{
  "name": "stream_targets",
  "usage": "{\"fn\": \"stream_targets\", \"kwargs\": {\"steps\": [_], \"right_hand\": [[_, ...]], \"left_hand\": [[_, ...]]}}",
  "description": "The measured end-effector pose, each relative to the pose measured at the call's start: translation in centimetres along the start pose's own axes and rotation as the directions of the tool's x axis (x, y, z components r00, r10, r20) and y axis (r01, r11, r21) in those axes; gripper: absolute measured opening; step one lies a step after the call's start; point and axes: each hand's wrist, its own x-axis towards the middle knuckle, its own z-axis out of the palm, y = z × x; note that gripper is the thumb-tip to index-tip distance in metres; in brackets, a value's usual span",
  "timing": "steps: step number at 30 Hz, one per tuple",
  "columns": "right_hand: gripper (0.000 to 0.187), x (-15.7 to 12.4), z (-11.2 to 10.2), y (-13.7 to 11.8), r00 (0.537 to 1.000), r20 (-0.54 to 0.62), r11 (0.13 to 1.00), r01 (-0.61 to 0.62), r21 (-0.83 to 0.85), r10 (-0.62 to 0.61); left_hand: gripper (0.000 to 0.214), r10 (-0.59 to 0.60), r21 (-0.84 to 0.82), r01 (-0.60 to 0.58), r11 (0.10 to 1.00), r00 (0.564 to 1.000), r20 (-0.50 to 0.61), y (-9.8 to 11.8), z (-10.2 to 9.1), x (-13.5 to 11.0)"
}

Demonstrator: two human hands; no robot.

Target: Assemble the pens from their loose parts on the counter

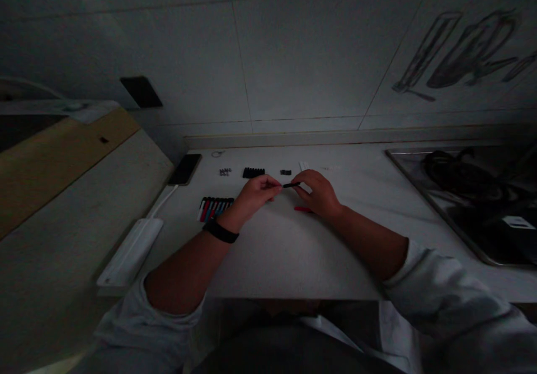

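My left hand (257, 191) and my right hand (319, 193) meet over the white counter (277, 251). Between their fingertips they pinch a thin black pen-like stick (291, 185), each at one end. A black band sits on my left wrist. A red stick (302, 209) lies on the counter under my right hand. Just left of my left hand lies a row of several red, blue and white sticks (213, 207).
Behind the hands lie a black ridged block (253, 172), a small black piece (286, 172) and small grey parts (225, 171). A phone (185, 169) with a white cable and a white power bank (130, 252) lie left. A sink (478, 200) with dark items is right.
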Motion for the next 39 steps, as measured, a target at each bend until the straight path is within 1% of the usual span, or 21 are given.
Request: {"fn": "stream_targets", "kwargs": {"steps": [1, 3, 7, 9, 12, 16, 19, 23, 24, 30, 33, 35, 39], "right_hand": [[0.014, 0.0, 0.0, 0.0, 1.0, -0.001, 1.0, 0.006, 0.004, -0.006], [0.015, 0.0, -0.1, -0.1, 1.0, -0.003, 1.0, 0.015, 0.011, -0.015], [0.023, 0.2, -0.3, -0.3, 1.0, 0.026, 1.0, 0.003, -0.007, -0.002], [0.028, 0.3, -0.3, -0.3, 0.998, 0.061, 1.0, -0.017, -0.019, 0.018], [0.034, 0.3, -0.4, -0.3, 0.995, 0.095, 1.0, -0.026, -0.012, 0.027], [0.026, 0.0, -0.5, -0.1, 0.996, 0.082, 0.999, -0.04, 0.037, 0.036], [0.03, -0.1, -0.4, 0.0, 0.996, 0.073, 0.997, -0.058, 0.051, 0.054], [0.013, 0.0, -0.5, -0.1, 0.997, 0.061, 0.998, -0.046, 0.045, 0.043], [0.012, 0.0, -0.5, -0.1, 0.997, 0.064, 0.998, -0.038, 0.045, 0.035], [0.023, -0.1, -0.4, 0.0, 0.997, 0.077, 0.997, -0.025, 0.074, 0.019], [0.016, -0.1, -0.3, 0.2, 0.996, 0.083, 0.997, 0.013, 0.074, -0.019], [0.013, 0.0, -0.4, 0.2, 0.996, 0.086, 0.997, 0.014, 0.076, -0.021], [0.02, -0.1, -0.5, 0.1, 0.997, 0.078, 0.997, -0.018, 0.081, 0.012]], "left_hand": [[0.019, -0.006, -0.019, 0.006, 1.0, 1.0, 0.005, 0.0, 0.0, 0.0], [0.019, 0.029, 0.006, -0.029, 1.0, 1.0, 0.001, 0.0, -0.1, -0.1], [0.015, 0.172, 0.196, -0.165, 0.967, 0.985, -0.02, 0.3, -0.3, -0.2], [0.013, 0.203, 0.256, -0.191, 0.948, 0.979, -0.022, 0.5, -0.3, -0.2], [0.012, 0.212, 0.279, -0.199, 0.939, 0.977, -0.017, 0.8, -0.2, -0.3], [0.013, 0.221, 0.279, -0.206, 0.938, 0.975, -0.022, 0.9, -0.2, -0.4], [0.013, 0.233, 0.284, -0.213, 0.935, 0.972, -0.04, 0.8, -0.3, -0.3], [0.013, 0.24, 0.296, -0.219, 0.93, 0.97, -0.036, 0.5, -0.5, -0.2], [0.012, 0.236, 0.297, -0.216, 0.93, 0.971, -0.035, 0.4, -0.5, -0.2], [0.013, 0.227, 0.283, -0.208, 0.936, 0.973, -0.035, 0.0, -0.6, 0.0], [0.013, 0.213, 0.272, -0.199, 0.941, 0.977, -0.021, -0.1, -0.6, 0.1], [0.013, 0.204, 0.264, -0.19, 0.946, 0.979, -0.025, -0.2, -0.6, 0.1], [0.013, 0.209, 0.255, -0.196, 0.947, 0.977, -0.027, -0.2, -0.7, 0.2]]}}
